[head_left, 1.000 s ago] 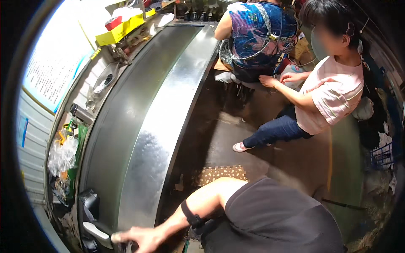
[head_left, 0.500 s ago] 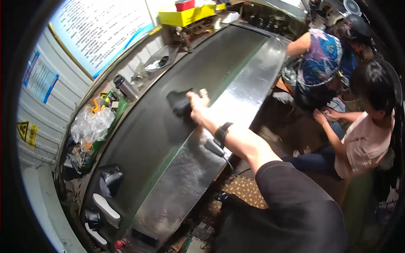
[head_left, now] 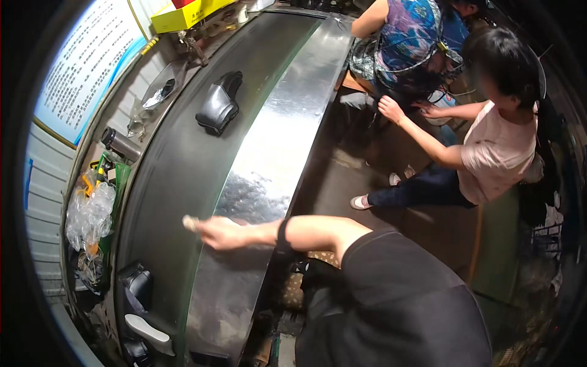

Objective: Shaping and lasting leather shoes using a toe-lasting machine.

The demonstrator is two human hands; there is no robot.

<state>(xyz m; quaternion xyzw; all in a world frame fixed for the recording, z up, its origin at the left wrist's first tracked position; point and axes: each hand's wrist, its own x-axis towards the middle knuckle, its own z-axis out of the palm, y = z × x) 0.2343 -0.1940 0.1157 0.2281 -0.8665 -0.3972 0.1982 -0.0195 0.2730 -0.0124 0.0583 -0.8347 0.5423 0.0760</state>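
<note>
My right hand (head_left: 223, 233), fingers closed, reaches left over the metal ledge (head_left: 278, 144) to the edge of the dark belt (head_left: 165, 189). A small pale thing (head_left: 191, 224) shows at its fingertips; motion blurs it and I cannot tell its kind. Farther up the belt, apart from the hand, a shiny black shoe upper (head_left: 218, 105) lies by itself. Toward the near left end are another black shoe upper (head_left: 137, 286) and a white shoe sole (head_left: 148, 334). Beside that sole, a further black piece (head_left: 137, 352) is partly cut off by the rim. My left hand is out of view.
Along the left wall stand a steel flask (head_left: 122, 145), crumpled clear plastic bags (head_left: 88, 214) and a yellow box (head_left: 186, 15). Right of the ledge, a person in a pale pink top (head_left: 498, 153) and a person in a patterned top (head_left: 413, 37) sit close together.
My right hand has left the black shoe upper and drawn back toward me over the ledge. The view has shifted. A dark corded tool seen earlier near my forearm no longer shows.
</note>
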